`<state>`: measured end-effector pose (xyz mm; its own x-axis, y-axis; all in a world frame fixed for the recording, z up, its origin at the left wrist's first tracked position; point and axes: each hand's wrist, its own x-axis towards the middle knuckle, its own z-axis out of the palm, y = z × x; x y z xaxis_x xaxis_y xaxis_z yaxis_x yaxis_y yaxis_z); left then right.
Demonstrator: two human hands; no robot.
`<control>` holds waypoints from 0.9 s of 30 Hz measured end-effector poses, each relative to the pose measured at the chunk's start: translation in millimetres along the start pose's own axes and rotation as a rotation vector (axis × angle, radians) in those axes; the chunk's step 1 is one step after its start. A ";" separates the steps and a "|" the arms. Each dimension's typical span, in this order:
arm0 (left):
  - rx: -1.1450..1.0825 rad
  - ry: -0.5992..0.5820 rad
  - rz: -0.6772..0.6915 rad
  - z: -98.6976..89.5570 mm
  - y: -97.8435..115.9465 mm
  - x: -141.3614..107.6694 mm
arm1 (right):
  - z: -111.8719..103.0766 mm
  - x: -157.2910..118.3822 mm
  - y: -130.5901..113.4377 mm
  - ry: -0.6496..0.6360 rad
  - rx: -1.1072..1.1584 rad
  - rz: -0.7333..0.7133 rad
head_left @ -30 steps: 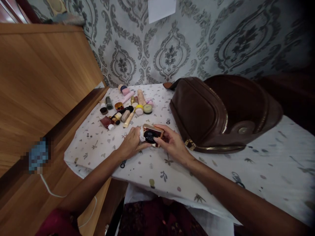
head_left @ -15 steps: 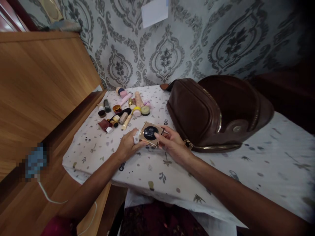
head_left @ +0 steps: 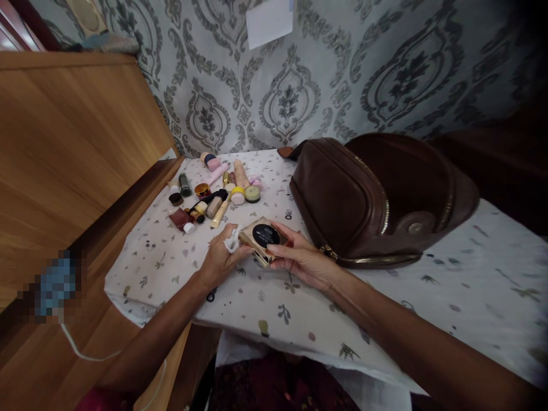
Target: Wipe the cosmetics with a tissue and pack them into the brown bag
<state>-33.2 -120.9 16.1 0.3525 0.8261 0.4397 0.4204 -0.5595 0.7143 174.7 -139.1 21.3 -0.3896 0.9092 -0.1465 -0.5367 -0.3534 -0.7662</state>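
Note:
My right hand [head_left: 302, 258] grips a gold square makeup compact [head_left: 264, 233] with a round black label, its thumb lying across the label's lower edge. A crumpled white tissue [head_left: 232, 240] is pinched in my left hand [head_left: 217, 258], pressed against the compact's left side. The compact is tilted above the patterned tablecloth. Behind it lies a cluster of cosmetics: a small yellow tube [head_left: 220, 212], a yellow-lidded jar [head_left: 237, 195], a green-topped jar [head_left: 252, 194] and a dark red bottle [head_left: 181, 217] with a white cap.
A large brown leather bag [head_left: 342, 194] with an unzipped top stands to the right of my hands. The table with its printed cloth [head_left: 265, 308] meets a wallpapered wall. A wooden panel [head_left: 77, 137] rises at the left, with a white cable [head_left: 81, 351] below.
The compact has turned and tilted in my hands, showing more of its front edge. More of the white tissue shows beside my left fingers.

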 end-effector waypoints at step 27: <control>0.160 -0.009 0.132 11.4 -11.2 -1.4 | 9.4 -1.4 16.0 0.072 0.184 -0.073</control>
<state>-28.9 -116.5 1.3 0.4204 0.7447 0.5184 0.4974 -0.6670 0.5548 159.6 -148.1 15.2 -0.2938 0.9450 -0.1437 -0.6916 -0.3139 -0.6505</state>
